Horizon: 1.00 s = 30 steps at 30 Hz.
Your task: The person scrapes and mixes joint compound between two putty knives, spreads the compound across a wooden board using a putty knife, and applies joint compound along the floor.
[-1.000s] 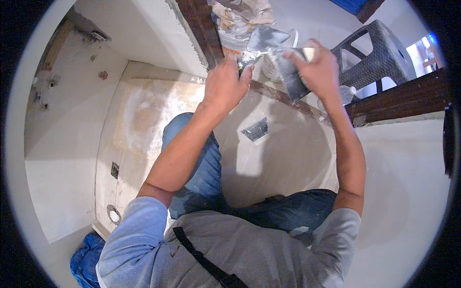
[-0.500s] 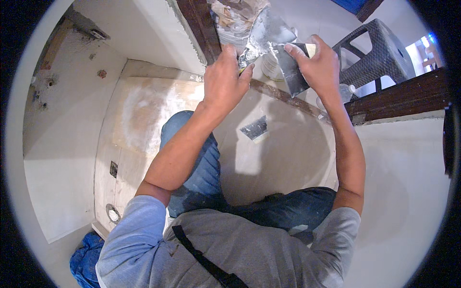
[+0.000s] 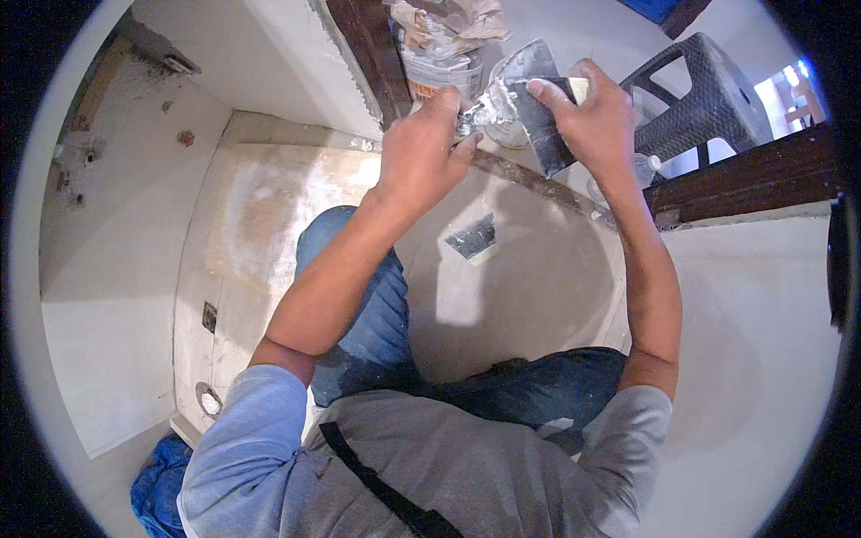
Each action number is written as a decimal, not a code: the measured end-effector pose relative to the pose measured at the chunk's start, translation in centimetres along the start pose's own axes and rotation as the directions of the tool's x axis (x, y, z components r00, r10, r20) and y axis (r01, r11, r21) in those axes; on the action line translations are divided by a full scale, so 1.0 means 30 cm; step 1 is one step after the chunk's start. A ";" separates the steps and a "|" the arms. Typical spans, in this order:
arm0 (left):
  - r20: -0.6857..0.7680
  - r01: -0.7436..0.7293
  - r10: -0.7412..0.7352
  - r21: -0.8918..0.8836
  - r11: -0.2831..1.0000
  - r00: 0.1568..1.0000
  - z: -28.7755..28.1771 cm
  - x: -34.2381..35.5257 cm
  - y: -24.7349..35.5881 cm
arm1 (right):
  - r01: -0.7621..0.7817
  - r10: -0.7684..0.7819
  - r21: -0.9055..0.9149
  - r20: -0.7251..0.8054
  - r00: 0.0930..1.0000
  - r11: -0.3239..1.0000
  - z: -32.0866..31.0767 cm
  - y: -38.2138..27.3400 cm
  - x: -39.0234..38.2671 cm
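Observation:
My left hand (image 3: pixel 421 151) is closed round the handle of a putty knife (image 3: pixel 531 61), its metal blade smeared with white putty and pointing up and away. Opposite it, my right hand (image 3: pixel 599 124) pinches a dark flat scraper (image 3: pixel 544 130) with a pale edge strip by its upper corner. The scraper lies across part of the knife's blade, and white putty clings where the two meet. Below my hands, another dark, four-sided scraper (image 3: pixel 473 238) with white smears rests on the pale floor. My left fingers partly hide the knife's handle.
A white bucket (image 3: pixel 439 76) topped with crumpled brown paper (image 3: pixel 466 22) stands beyond the dark door frame (image 3: pixel 368 54). A can (image 3: pixel 508 134) is behind the tools. Right of them are a clear bottle (image 3: pixel 646 166) and a dark plastic stool (image 3: pixel 717 94). Blue cloth (image 3: pixel 161 484) lies lower left.
The putty knife has turned, and its blade now sits lower and partly behind the dark scraper. My left hand has shifted slightly right; my right hand has barely moved.

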<state>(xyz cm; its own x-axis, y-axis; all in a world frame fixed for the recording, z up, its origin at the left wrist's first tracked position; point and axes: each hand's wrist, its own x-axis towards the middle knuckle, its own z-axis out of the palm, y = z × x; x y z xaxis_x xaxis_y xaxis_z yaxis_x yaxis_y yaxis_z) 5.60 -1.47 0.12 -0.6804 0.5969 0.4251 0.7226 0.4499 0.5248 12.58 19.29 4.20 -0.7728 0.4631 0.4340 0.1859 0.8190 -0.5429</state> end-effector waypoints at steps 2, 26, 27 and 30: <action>-0.014 -0.010 0.010 -0.016 1.000 1.000 0.008 -0.005 -0.011 | -0.025 0.018 0.090 0.076 0.997 0.996 0.014 -0.039 -0.023; -0.067 0.200 -0.229 -0.290 0.936 0.971 -0.010 0.014 -0.015 | 0.078 0.033 0.454 -0.231 0.972 0.888 -0.015 0.036 0.014; -0.069 0.200 -0.228 -0.289 0.936 0.971 -0.014 0.016 -0.013 | 0.158 -0.072 0.392 -0.224 0.972 0.906 -0.011 0.044 0.009; -0.129 0.175 -0.239 -0.376 0.910 0.962 -0.027 0.030 -0.015 | 0.286 -0.241 0.257 -0.193 0.951 0.923 -0.018 0.072 0.010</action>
<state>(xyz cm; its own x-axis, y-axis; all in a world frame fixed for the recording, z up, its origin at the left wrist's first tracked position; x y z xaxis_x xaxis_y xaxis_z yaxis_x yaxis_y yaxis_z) 4.59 -1.66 0.85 -0.8431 0.3812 0.3793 0.4926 0.2642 0.8292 13.09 21.40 3.54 -0.6628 0.3088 0.6821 -0.2051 0.8013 -0.5620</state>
